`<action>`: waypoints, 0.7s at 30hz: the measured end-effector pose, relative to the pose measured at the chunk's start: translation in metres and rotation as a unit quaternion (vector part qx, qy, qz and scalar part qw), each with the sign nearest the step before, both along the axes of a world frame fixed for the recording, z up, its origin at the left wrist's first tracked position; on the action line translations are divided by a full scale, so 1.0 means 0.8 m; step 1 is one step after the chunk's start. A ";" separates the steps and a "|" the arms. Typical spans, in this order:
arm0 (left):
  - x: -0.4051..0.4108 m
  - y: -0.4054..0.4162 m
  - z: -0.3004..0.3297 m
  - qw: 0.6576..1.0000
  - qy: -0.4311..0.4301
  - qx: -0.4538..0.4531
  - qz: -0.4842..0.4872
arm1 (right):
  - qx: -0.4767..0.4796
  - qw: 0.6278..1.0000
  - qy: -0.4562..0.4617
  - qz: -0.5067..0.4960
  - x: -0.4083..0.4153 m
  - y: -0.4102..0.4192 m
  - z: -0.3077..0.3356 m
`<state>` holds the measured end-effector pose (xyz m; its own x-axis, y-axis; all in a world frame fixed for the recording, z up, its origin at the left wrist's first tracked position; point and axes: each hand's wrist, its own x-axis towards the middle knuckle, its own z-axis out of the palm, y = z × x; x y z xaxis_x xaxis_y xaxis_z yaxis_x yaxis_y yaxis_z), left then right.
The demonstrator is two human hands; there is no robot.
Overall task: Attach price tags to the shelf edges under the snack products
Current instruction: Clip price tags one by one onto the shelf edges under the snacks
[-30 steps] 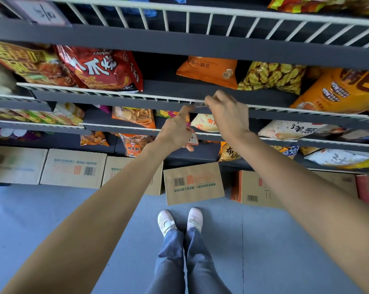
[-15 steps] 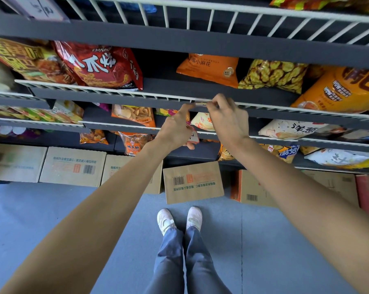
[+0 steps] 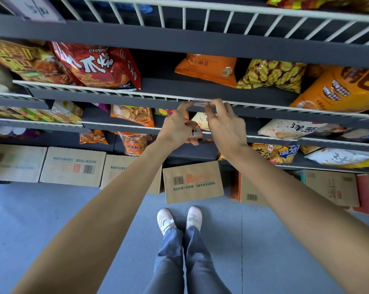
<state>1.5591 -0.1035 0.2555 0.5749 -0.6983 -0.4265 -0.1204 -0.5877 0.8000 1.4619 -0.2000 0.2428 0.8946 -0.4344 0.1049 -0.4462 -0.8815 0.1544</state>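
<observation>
Price tag (image 3: 199, 103) pinched against shelf edge (image 3: 137, 96) by left hand (image 3: 178, 126) and right hand (image 3: 226, 124); orange bag (image 3: 207, 67) reads "小麻花"; grip unchanged since earlier; left hand also holds spare tags (image 3: 195, 132).

Both hands meet at the wire front edge (image 3: 137, 94) of the middle shelf, the left hand (image 3: 177, 126) just left of the right hand (image 3: 226, 124), with a price tag (image 3: 199, 103) between their fingertips on that edge. More tags (image 3: 195, 132) sit in the left palm. On the shelf behind, a twisted-snack bag (image 3: 207, 68) lies left of a broad-bean bag (image 3: 272, 75). Cardboard boxes (image 3: 193, 181) stand on the floor (image 3: 41, 219) below, ahead of the person's shoes (image 3: 179, 218).
</observation>
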 end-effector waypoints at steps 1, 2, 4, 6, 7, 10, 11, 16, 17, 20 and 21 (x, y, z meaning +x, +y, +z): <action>0.000 0.000 0.001 1.000 0.001 -0.002 0.001 | 0.002 1.000 0.000 -0.001 0.000 0.000 0.000; 0.000 0.000 0.002 1.000 0.002 -0.004 0.001 | 0.003 1.000 -0.001 -0.002 0.000 -0.001 0.001; 0.000 0.000 0.003 1.000 0.002 -0.006 0.003 | 0.004 1.000 -0.007 -0.002 0.000 -0.002 0.001; 0.000 0.000 0.002 1.000 -0.003 -0.003 0.002 | 0.008 1.000 -0.018 0.001 0.000 -0.003 0.001; 0.000 0.000 0.001 1.000 -0.008 -0.001 0.000 | 0.012 1.000 -0.023 0.004 0.001 -0.003 0.001; 0.000 0.000 0.000 1.000 -0.023 0.001 -0.008 | 0.016 0.999 -0.028 0.001 0.001 -0.002 0.001; 0.000 0.000 0.000 1.000 -0.027 0.004 -0.011 | 0.016 0.999 -0.030 -0.003 0.000 -0.002 0.001; -0.001 0.001 0.004 0.999 -0.050 0.016 -0.009 | 0.031 0.998 -0.041 -0.034 0.000 0.000 0.003; -0.002 0.000 0.006 0.999 -0.049 0.012 -0.001 | 0.046 0.997 -0.038 -0.042 0.001 0.000 0.005; -0.006 0.003 0.010 0.998 -0.055 0.004 0.025 | 0.091 0.993 -0.016 -0.068 0.003 0.002 0.008; -0.006 0.005 0.012 0.998 -0.053 -0.001 0.039 | 0.101 0.992 -0.014 -0.072 0.004 0.003 0.009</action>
